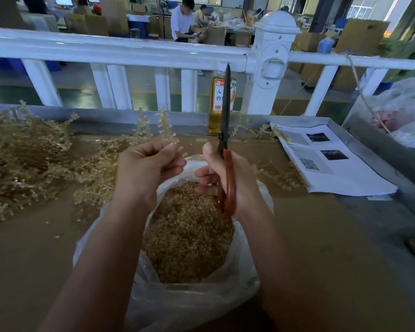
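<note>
My right hand (228,178) grips a pair of scissors (225,116) by their reddish-brown handles, with the dark blades closed and pointing straight up. My left hand (146,171) pinches a pale dried sprig (164,127) whose tip rises above the curled fingers. Both hands hover over an open clear plastic bag (242,255) filled with small golden-brown plant bits (187,238). The bag sits on a brown table (321,236).
A big heap of dried sprigs (27,161) covers the table's left side. Printed sheets (326,161) lie at the right, a bottle of yellow drink (216,101) stands behind the scissors, and a white railing (130,49) runs across the back. Plastic bags (403,111) sit far right.
</note>
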### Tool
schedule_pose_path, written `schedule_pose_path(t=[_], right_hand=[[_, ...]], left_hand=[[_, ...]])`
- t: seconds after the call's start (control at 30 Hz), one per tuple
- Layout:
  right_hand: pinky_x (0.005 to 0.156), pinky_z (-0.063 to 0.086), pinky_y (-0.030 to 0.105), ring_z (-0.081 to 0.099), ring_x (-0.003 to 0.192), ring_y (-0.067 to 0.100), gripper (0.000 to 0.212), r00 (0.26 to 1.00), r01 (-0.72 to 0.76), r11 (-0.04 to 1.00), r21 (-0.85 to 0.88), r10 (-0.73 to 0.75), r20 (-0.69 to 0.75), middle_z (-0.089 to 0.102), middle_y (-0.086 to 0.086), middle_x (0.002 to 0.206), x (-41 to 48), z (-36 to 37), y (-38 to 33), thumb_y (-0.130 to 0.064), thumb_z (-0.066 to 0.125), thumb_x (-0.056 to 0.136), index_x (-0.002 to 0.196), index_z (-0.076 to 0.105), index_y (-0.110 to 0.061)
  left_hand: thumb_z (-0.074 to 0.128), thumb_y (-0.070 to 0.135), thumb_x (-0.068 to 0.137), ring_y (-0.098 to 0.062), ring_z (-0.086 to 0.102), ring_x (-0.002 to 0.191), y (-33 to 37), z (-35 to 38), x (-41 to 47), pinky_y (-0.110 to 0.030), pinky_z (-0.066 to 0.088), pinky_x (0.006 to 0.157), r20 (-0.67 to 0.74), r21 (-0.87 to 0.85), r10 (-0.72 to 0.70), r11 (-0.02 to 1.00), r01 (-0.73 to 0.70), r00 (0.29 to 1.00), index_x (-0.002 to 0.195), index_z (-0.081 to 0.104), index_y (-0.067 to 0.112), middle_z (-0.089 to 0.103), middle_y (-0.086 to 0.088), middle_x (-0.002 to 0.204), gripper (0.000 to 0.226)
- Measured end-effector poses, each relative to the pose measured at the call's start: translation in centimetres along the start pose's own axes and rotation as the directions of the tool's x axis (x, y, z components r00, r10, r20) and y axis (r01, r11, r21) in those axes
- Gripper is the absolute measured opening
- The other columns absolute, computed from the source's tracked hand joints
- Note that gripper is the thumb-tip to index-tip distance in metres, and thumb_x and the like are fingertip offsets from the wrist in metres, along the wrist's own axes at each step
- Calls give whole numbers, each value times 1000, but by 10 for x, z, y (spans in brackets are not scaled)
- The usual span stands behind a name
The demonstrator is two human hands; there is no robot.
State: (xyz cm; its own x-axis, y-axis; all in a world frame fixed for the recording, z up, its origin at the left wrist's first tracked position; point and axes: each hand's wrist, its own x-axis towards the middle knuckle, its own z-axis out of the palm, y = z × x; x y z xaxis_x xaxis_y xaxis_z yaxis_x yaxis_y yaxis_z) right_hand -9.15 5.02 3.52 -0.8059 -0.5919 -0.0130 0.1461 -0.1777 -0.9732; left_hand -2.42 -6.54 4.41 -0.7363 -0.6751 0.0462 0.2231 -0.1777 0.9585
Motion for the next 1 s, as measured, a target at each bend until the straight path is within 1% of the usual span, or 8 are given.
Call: schedule_pose_path(t=[0.1, 0.23, 0.4, 0.5, 0.6, 0.77, 0.83, 1.0], right_hand=[[41, 49, 21, 54, 40, 6, 42, 1000, -12, 978, -210, 8, -20, 58, -6, 46, -1, 0, -3, -54, 67, 65, 74, 56, -15], [35, 39, 19, 45, 33, 9, 33, 999, -23, 946, -324, 38, 38, 50, -5, 41, -5, 0, -3, -44, 67, 80, 60, 58, -19], [37, 35, 21, 40, 32, 12, 24, 997, 6, 866, -501, 32, 68, 44, -5, 41, -4, 2, -4, -26, 59, 87, 64, 56, -18], [44, 35, 26, 39, 33, 10, 36, 991, -29, 814, -580, 99, 90, 41, -7, 35, 0, 2, -9, -21, 55, 88, 53, 47, -20], [45, 34, 15, 42, 29, 2, 56, 971, -36, 749, -662, 184, 155, 44, -13, 29, 1, 2, -12, -22, 50, 92, 36, 51, -20], [46, 35, 25, 40, 32, 7, 40, 951, -91, 695, -714, 274, 146, 43, -6, 38, -2, 6, -11, -28, 48, 93, 54, 44, -20], [44, 35, 22, 40, 35, 10, 36, 941, -93, 691, -717, 296, 164, 44, -2, 46, -4, 5, -10, -30, 48, 92, 58, 44, -20], [47, 25, 28, 34, 47, 17, 13, 926, -100, 783, -614, 299, 231, 39, 3, 60, -9, 4, 0, -33, 46, 82, 72, 44, -25]], left_hand=[[59, 0, 85, -8, 64, 51, 2, -3, 8, -16, 51, 51, -23, -56, -12, 998, 11, 1000, 72, 61, 6, 65, 0, 52, 14], [58, -3, 84, -10, 64, 53, 7, 0, 15, -18, 53, 54, -23, -122, -14, 992, 12, 1000, 72, 61, 6, 65, -1, 54, 15], [58, -5, 84, -8, 57, 49, 8, -1, 15, -16, 48, 49, -24, -97, 50, 994, -52, 998, 59, 58, 13, 59, 5, 52, 30], [58, 0, 86, -4, 55, 47, 6, -1, 15, -15, 47, 48, -49, -23, 96, 995, -98, 994, 65, 59, 11, 58, 7, 50, 24], [57, 0, 88, -3, 55, 49, 5, -3, 16, -15, 48, 51, -70, 21, 129, 992, -128, 989, 68, 61, 12, 59, 9, 49, 23], [52, -1, 90, -2, 55, 51, 7, -4, 15, -14, 48, 52, -53, 65, 152, 987, -148, 987, 74, 57, 13, 55, -2, 67, 22], [52, -1, 91, -2, 55, 51, 8, -4, 16, -14, 48, 52, -57, 83, 183, 981, -178, 982, 76, 56, 13, 54, -4, 70, 20], [52, -1, 91, -1, 55, 51, 7, -3, 17, -15, 49, 54, -80, 98, 227, 971, -219, 971, 79, 56, 11, 54, -4, 70, 17]])
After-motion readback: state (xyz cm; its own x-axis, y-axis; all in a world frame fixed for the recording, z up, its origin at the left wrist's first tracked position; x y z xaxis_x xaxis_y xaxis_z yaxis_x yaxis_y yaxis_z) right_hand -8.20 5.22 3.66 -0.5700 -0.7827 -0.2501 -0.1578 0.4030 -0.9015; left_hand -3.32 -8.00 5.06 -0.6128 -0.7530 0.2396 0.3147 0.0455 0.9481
